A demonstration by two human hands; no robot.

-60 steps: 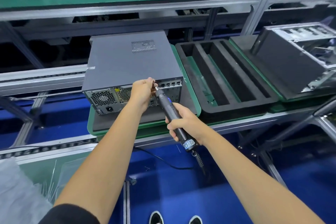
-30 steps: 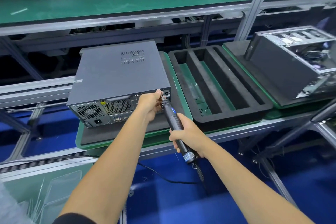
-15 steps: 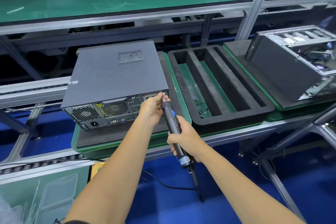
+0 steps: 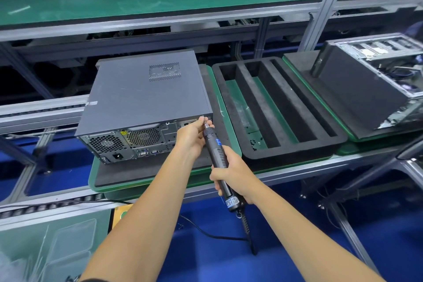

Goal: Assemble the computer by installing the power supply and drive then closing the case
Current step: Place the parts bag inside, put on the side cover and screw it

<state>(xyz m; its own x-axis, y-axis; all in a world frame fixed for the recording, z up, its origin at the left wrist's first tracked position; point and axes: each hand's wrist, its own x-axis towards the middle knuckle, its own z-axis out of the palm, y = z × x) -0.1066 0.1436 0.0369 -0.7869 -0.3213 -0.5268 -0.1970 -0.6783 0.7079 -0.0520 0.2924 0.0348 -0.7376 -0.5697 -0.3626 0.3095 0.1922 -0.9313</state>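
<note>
The closed computer case [image 4: 146, 98] lies on a foam pad on the bench [image 4: 297, 168], rear panel toward the person. At the case's rear upper right corner, the left hand [image 4: 191, 136] pinches the tip of the electric screwdriver [image 4: 217, 158]. The right hand [image 4: 231, 175] has a closed grip round the screwdriver's body, just below that corner.

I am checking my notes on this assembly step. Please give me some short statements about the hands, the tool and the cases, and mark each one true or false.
1. The right hand grips the electric screwdriver by its body. True.
2. The screwdriver's tip is at the top right corner of the rear panel of the closed computer case. True.
3. The left hand rests flat on top of the closed case. False: it is at the rear panel, with its fingers around the screwdriver's tip.
4. The black foam tray beside the case is packed with drives. False: its slots look almost empty.
5. An open computer chassis lies at the far right. True.
</note>
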